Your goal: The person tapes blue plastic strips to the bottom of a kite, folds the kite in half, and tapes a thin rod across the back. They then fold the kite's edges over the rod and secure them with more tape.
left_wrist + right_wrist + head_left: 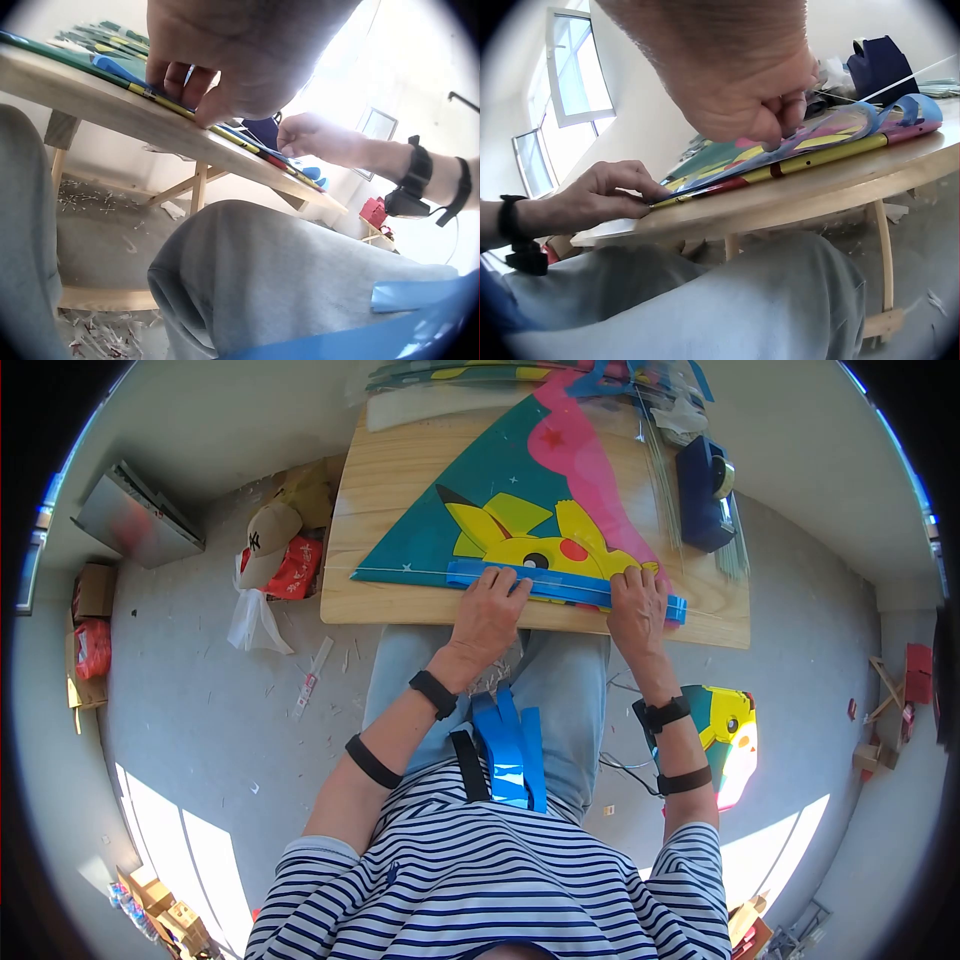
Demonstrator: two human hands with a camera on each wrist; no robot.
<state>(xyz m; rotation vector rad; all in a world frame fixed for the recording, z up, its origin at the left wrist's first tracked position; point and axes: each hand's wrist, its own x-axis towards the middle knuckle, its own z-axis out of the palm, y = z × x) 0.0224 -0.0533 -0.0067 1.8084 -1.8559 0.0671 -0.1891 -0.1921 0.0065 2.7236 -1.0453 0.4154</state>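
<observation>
Since the blue strip (560,588) runs along the near edge of the kite sheet (480,480), at the front of the wooden surface (390,480), both hands sit on it. The left hand (487,612) and right hand (637,605) each pinch it with bent, narrow fingers, probably to hold it flat and aligned.

The one mark that can be read is a dark interlocked "NY" emblem on the front of the beige cap (266,532). The cap lies on the floor (200,690), left of the worktop (395,470). The red bag (298,566) under the cap carries pale print too small to read. On the kite (480,490), only a cartoon figure and small stars can be made out.
</observation>
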